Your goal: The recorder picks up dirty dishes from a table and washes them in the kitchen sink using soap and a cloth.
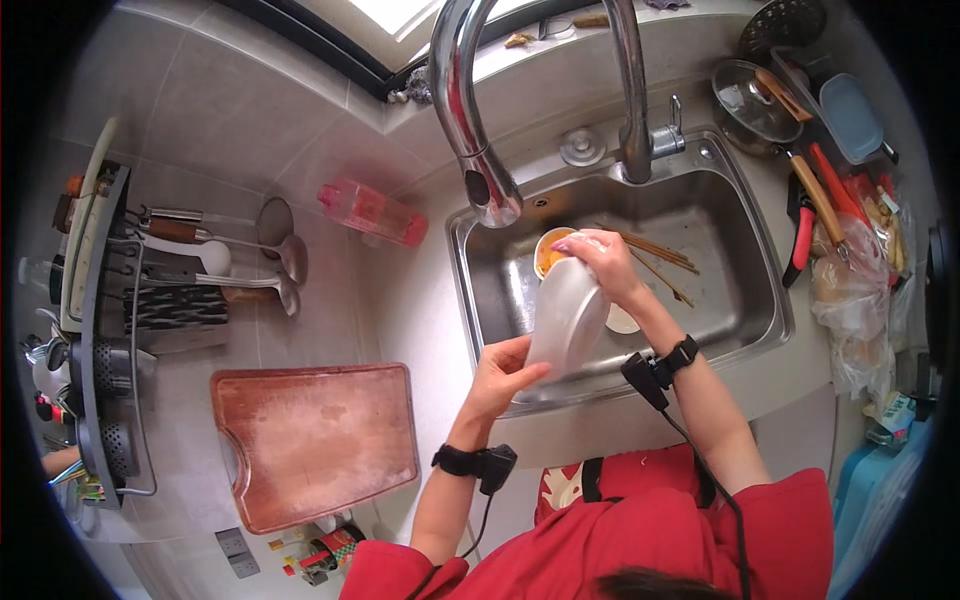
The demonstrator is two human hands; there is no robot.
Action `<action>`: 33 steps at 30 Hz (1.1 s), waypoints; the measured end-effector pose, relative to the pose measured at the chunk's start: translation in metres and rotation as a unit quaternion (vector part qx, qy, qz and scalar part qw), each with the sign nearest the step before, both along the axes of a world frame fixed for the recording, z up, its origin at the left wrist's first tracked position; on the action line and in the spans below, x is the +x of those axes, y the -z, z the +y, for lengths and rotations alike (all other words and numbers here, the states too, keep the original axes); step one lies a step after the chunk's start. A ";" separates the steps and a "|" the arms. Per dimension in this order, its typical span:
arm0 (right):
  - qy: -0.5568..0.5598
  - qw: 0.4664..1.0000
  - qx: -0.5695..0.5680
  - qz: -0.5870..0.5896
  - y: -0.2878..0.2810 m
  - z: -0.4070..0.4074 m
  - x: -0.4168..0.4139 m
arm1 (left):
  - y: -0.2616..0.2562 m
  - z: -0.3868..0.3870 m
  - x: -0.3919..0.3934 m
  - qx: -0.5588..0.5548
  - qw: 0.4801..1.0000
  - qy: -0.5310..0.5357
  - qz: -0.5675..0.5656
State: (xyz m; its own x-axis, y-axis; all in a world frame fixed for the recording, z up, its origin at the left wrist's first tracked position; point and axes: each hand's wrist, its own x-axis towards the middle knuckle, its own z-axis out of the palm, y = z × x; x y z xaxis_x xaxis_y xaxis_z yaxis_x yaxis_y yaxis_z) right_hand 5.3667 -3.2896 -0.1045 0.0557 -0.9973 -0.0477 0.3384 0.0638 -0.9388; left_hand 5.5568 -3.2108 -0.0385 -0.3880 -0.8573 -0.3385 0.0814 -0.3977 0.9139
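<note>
My left hand [502,375] grips the lower edge of a white dish [566,315], which is tilted steeply over the stainless steel sink [720,330]. At the dish's upper end is my right hand [604,262], its fingers partly hidden by what looks like soap foam or a whitish cloth. Just beyond those fingers a small bowl with orange contents [551,251] shows in the sink. Several wooden chopsticks [660,251] lie on the sink floor to the right. Part of another white dish [622,320] shows beneath my right wrist.
A chrome faucet [491,187] arches over the sink. Left of it are a pink bottle [375,214] and a wooden cutting board [322,442]. A lidded pot [757,105], red-handled scissors [801,232] and plastic bags [855,300] crowd the right counter. Utensils hang from a rack [105,337] at left.
</note>
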 end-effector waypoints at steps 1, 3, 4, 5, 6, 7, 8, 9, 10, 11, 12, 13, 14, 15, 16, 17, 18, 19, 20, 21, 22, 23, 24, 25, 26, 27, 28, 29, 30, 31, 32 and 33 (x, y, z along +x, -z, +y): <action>0.000 1.000 0.000 0.000 -0.006 0.000 0.002 | -0.001 -0.006 -0.001 0.000 1.000 0.000 0.000; 0.032 0.982 -0.119 0.144 -0.021 0.001 0.011 | -0.003 -0.016 -0.004 -0.081 0.972 0.108 -0.191; 0.046 0.968 -0.167 0.182 -0.031 0.001 0.015 | 0.000 -0.018 -0.012 -0.180 0.953 0.094 -0.224; 0.048 0.968 -0.168 0.183 -0.036 0.002 0.018 | 0.001 -0.018 -0.015 -0.181 0.953 0.096 -0.224; 0.086 0.938 -0.197 0.273 -0.039 0.002 0.019 | 0.003 -0.020 -0.017 -0.171 0.961 0.046 -0.213; 0.122 0.897 -0.222 0.361 -0.042 0.003 0.020 | 0.005 -0.022 -0.019 -0.159 0.966 -0.003 -0.201; 0.131 0.877 -0.241 0.395 -0.041 0.004 0.022 | 0.006 -0.022 -0.019 -0.167 0.965 -0.008 -0.202; 0.131 0.877 -0.242 0.393 -0.044 0.008 0.031 | 0.012 -0.025 -0.015 -0.168 0.964 -0.009 -0.204; 0.146 0.862 -0.267 0.406 -0.050 0.017 0.040 | 0.017 -0.025 -0.012 -0.166 0.968 -0.046 -0.182; 0.160 0.846 -0.292 0.417 -0.054 0.025 0.051 | 0.020 -0.025 -0.010 -0.163 0.970 -0.085 -0.160; 0.166 0.843 -0.288 0.423 -0.056 0.034 0.057 | 0.016 -0.029 -0.018 -0.118 0.968 -0.106 -0.196; 0.178 0.843 -0.322 0.392 -0.056 0.041 0.066 | 0.017 -0.031 -0.022 -0.119 0.968 -0.101 -0.195; 0.190 0.842 -0.356 0.359 -0.055 0.043 0.071 | 0.018 -0.033 -0.026 -0.202 0.951 -0.106 -0.210; 0.191 0.843 -0.353 0.359 -0.049 0.040 0.071 | 0.020 -0.033 -0.027 -0.281 0.926 -0.112 -0.226; 0.216 0.850 -0.310 0.366 -0.044 0.033 0.069 | 0.022 -0.032 -0.027 -0.358 0.895 -0.117 -0.239; 0.241 0.856 -0.267 0.371 -0.040 0.026 0.065 | 0.023 -0.029 -0.024 -0.356 0.895 -0.116 -0.241; 0.262 0.850 -0.238 0.389 -0.049 0.019 0.061 | 0.024 -0.026 -0.015 -0.275 0.925 -0.115 -0.234; 0.264 0.849 -0.237 0.391 -0.046 0.010 0.052 | 0.021 -0.025 -0.016 -0.194 0.951 -0.106 -0.218; 0.257 0.914 -0.173 0.260 -0.041 0.001 0.044 | 0.015 -0.021 -0.020 -0.194 0.947 -0.112 -0.233; 0.245 0.956 -0.105 0.123 -0.034 -0.003 0.038 | 0.013 -0.019 -0.024 -0.193 0.947 -0.110 -0.231; 0.247 0.955 -0.104 0.124 -0.018 -0.004 0.034 | 0.011 -0.016 -0.028 -0.200 0.942 -0.121 -0.240; 0.238 0.969 -0.013 0.060 0.005 -0.006 0.033 | 0.010 -0.013 -0.031 -0.207 0.937 -0.131 -0.248; 0.226 0.971 0.077 -0.004 0.024 -0.008 0.032 | 0.009 -0.012 -0.034 -0.205 0.938 -0.128 -0.247; 0.225 0.971 0.077 -0.003 0.033 -0.006 0.037 | 0.008 -0.011 -0.034 -0.236 0.927 -0.129 -0.263; 0.215 0.951 0.184 -0.124 0.042 0.001 0.043 | 0.007 -0.011 -0.034 -0.266 0.914 -0.130 -0.278; 0.200 0.906 0.286 -0.240 0.048 0.007 0.049 | 0.009 -0.011 -0.035 -0.265 0.914 -0.131 -0.278; 0.204 0.898 0.286 -0.264 0.053 0.009 0.054 | 0.011 -0.012 -0.035 -0.267 0.913 -0.141 -0.276; 0.204 0.899 0.286 -0.262 0.059 0.010 0.055 | 0.014 -0.012 -0.035 -0.269 0.911 -0.151 -0.274; 0.188 0.885 0.296 -0.306 0.061 0.011 0.057 | 0.018 -0.011 -0.035 -0.267 0.912 -0.150 -0.273; 0.170 0.869 0.304 -0.350 0.062 0.013 0.058 | 0.023 -0.008 -0.037 -0.270 0.908 -0.165 -0.273; 0.172 0.869 0.305 -0.349 0.065 0.015 0.060 | 0.028 -0.006 -0.038 -0.274 0.905 -0.180 -0.272; 0.152 0.854 0.320 -0.381 0.072 0.017 0.063 | 0.033 -0.005 -0.039 -0.274 0.905 -0.179 -0.271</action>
State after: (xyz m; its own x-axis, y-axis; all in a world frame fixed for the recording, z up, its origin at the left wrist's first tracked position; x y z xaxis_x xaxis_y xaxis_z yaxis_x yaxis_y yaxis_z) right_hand 5.4294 -3.2726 -0.1763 0.0570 -0.7544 -0.6539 0.9279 0.2817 -0.2441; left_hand 5.5176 -3.2158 -0.0711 0.0443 -0.9920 0.1182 -0.4037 0.0904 0.9104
